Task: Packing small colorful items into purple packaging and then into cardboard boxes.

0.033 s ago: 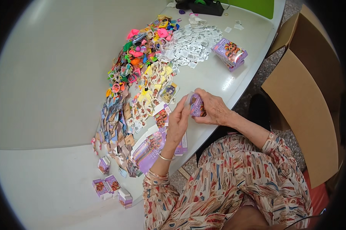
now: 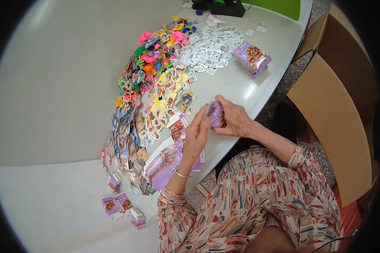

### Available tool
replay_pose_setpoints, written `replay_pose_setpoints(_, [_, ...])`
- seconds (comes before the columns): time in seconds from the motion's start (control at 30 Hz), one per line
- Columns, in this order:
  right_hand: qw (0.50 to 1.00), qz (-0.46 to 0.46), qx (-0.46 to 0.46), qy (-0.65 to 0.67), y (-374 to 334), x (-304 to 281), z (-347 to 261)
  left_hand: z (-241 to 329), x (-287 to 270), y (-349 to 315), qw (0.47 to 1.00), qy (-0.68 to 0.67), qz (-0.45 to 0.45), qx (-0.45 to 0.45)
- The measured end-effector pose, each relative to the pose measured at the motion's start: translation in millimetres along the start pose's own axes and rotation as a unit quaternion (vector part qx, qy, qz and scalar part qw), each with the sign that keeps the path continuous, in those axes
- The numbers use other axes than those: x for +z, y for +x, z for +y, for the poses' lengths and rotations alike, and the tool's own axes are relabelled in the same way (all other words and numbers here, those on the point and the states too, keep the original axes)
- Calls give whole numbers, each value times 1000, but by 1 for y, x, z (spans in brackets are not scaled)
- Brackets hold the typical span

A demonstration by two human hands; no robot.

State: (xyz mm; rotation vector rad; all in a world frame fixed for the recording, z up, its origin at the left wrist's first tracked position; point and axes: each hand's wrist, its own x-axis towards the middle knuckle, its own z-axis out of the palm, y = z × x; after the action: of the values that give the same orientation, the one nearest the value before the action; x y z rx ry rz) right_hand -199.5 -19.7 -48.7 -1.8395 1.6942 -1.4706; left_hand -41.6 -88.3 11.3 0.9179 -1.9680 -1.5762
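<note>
A small purple printed carton is between my two hands, above the near edge of the table. My right hand wraps its right side, thumb below and fingers over the top. Against its left edge, by a pale flap, press the fingers of my left hand. Flat purple cartons lie under and beside my left wrist. Just beyond the left hand is a clear packet of picture cards. A stack of filled-out purple boxes stands at the far right of the table.
Curving along the table are piles of colourful small toys, white printed slips, yellowish stickers and bluish-brown packets. Several small purple boxes sit at the lower left. A black tape dispenser is at the back, an open cardboard box at right.
My left fingertips have shifted slightly along the carton's left edge, and the carton has turned a little. The piles and the other boxes have not moved.
</note>
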Motion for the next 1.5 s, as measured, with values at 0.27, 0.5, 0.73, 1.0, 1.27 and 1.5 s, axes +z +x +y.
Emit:
replay_pose_setpoints(0.27, [1000,12,-8,-20,-1,0,0,2,11,1,996,61,48,42])
replay_pose_setpoints(0.5, [999,2,25,-20,0,-11,-10,11,22,9,995,-84,55,-18])
replay_pose_setpoints(0.73, [999,18,30,-9,-6,-10,-9,1,21,14,996,-50,71,15])
replay_pose_setpoints(1.0, [999,18,32,-22,-10,-13,-8,2,33,-1,889,349,62,290])
replay_pose_setpoints(1.27, [998,22,56,6,-5,-20,-12,14,28,-2,994,50,58,80])
replay_pose_setpoints(1.5, [998,34,43,-5,-5,-21,-8,12,26,-2,991,-112,75,-9])
